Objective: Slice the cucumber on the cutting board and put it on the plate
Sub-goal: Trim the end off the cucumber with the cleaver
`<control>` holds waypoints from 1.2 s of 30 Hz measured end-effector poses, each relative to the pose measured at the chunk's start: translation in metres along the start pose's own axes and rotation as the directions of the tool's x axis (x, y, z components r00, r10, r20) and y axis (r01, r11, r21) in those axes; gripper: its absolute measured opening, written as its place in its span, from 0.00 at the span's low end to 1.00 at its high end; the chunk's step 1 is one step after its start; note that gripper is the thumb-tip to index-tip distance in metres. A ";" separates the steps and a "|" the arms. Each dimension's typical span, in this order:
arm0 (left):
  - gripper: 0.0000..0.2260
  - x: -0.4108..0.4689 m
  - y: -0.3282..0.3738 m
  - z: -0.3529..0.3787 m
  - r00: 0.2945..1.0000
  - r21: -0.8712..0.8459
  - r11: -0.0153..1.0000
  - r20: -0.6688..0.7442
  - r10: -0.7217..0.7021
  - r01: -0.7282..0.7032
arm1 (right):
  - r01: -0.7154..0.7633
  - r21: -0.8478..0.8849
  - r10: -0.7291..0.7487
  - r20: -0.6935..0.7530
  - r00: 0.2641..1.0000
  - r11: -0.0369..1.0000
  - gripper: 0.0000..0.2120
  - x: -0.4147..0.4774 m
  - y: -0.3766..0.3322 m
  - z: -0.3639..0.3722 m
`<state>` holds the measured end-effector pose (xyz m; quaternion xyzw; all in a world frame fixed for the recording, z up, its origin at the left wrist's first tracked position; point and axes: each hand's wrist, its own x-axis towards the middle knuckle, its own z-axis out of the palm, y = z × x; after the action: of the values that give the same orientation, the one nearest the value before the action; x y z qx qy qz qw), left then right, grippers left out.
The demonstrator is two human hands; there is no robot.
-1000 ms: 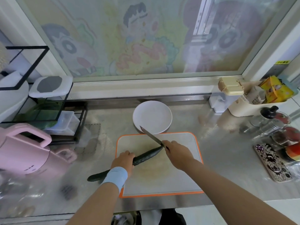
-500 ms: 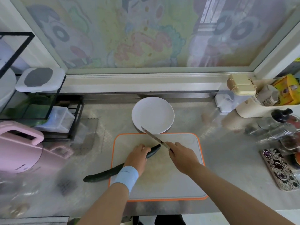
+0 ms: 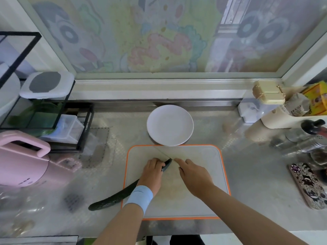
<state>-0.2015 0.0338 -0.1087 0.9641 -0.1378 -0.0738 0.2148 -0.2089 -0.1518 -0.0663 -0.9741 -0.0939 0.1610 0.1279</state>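
Step, likely first slice. Left hand (image 3: 153, 172) clamps cucumber (image 3: 115, 198), which crosses cutting board (image 3: 203, 174) left edge; right hand (image 3: 192, 175) grips knife (image 3: 163, 153) at its tip. Next: press straight down

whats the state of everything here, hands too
cutting board: flat on the counter, no slices on it
cucumber: no slices cut, front part on the cutting board, tail out over the counter
knife: blade at the cucumber's tip
plate: holds nothing
left hand: grips the cucumber
right hand: grips the knife
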 end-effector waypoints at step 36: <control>0.10 0.013 -0.002 -0.009 0.988 -0.259 0.954 0.075 -0.136 0.151 | -0.179 0.376 0.123 0.168 0.978 0.909 0.07 0.024 -0.008 -0.008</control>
<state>-0.1863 0.0357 -0.1024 0.9319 -0.0623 -0.1339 0.3312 -0.1854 -0.1405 -0.0635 -0.9197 0.0069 0.2543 0.2991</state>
